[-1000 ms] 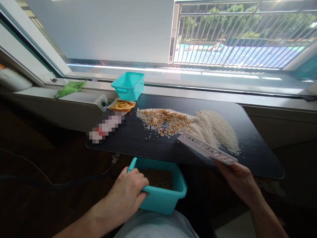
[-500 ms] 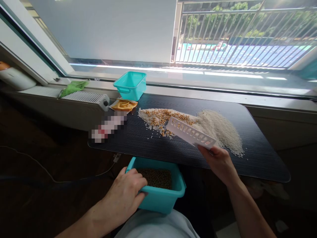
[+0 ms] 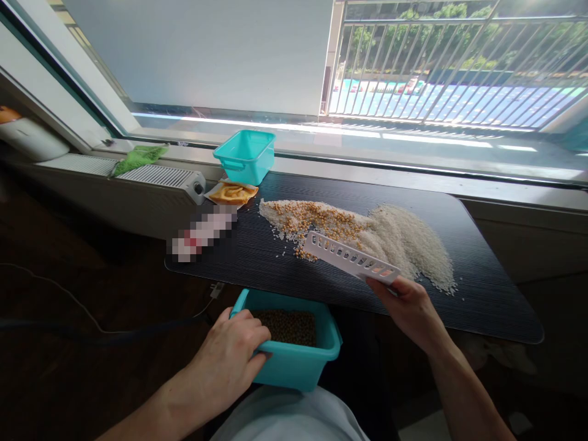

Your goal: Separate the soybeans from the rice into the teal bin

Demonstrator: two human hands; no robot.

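Observation:
My left hand (image 3: pixel 236 343) is closed over the left rim of a turquoise plastic bin (image 3: pixel 301 366), which is held at my lap below the table edge. Small dark brown grains (image 3: pixel 289 326) cover the bin's bottom. In my right hand (image 3: pixel 413 309) is the near end of a white slotted plastic strip (image 3: pixel 346 256), tilted above the table. Just beyond and under the strip lies a heap of white rice (image 3: pixel 408 239). Yellow-orange beans (image 3: pixel 316 214) are scattered over its left part, with a few loose ones near the strip's far end.
A second turquoise bin (image 3: pixel 248 156) stands at the back left of the dark table (image 3: pixel 487 288), by the window. Before it lies a yellow-orange packet (image 3: pixel 233 193), with a blurred-out item (image 3: pixel 202 233) nearer me. A green cloth (image 3: pixel 140 159) rests on the radiator at left.
My right hand has lowered the strip's far end slightly towards me and the table, uncovering more beans behind it. My left hand keeps its hold on the bin; the view has shifted a little.

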